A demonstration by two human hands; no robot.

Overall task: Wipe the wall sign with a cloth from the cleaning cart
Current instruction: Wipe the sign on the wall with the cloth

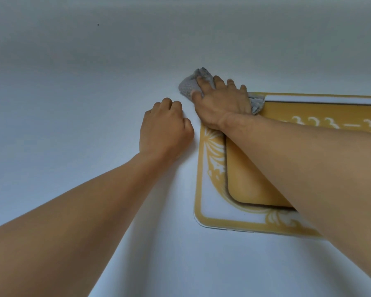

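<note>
A yellow and white wall sign [240,219] with white numerals and leaf ornament hangs on the wall at the right. My right hand [221,103] presses a grey cloth [187,85] flat against the sign's top left corner, and the cloth spills past the corner onto the wall. My right forearm crosses the sign and hides its middle. My left hand [164,129] is a loose fist resting against the wall just left of the sign, holding nothing.
The plain pale wall [84,82] fills the rest of the view, with one small dark speck [98,24] high up on the left. The sign runs out of the frame on the right.
</note>
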